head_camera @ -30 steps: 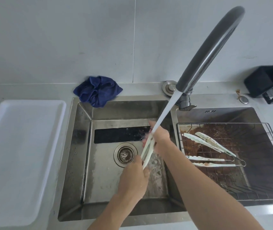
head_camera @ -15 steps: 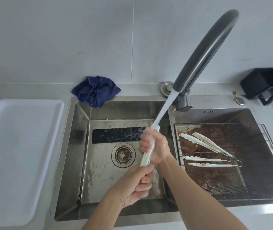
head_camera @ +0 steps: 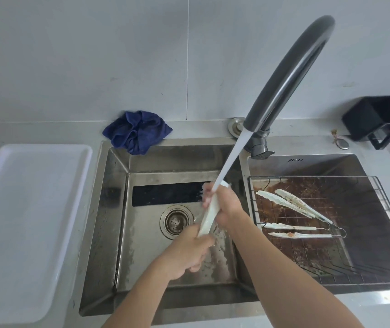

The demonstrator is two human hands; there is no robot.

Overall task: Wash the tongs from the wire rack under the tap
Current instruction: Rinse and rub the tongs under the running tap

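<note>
Brushed steel sink [head_camera: 108, 233], dull sheen, water-streaked. Dark glossy tap [head_camera: 288, 74]. Pale, smooth, wet tongs [head_camera: 209, 215] in the hands. Thin wire rack [head_camera: 388, 209], brown-stained beneath; two more tongs [head_camera: 293, 204] on it, pale and smeared. Matt white plastic tray [head_camera: 23, 221]. Crumpled soft blue cloth [head_camera: 137, 131]. Matt black plastic holder [head_camera: 376, 117]. Smooth grey table [head_camera: 201, 129].

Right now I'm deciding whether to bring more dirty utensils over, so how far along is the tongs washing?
Early on. In hand: one pair of tongs sits under the running tap stream, left hand gripping its lower end, right hand wrapped round the upper part. Left: two soiled pairs lie on the wire rack. The white tray holds no washed tongs.
</note>
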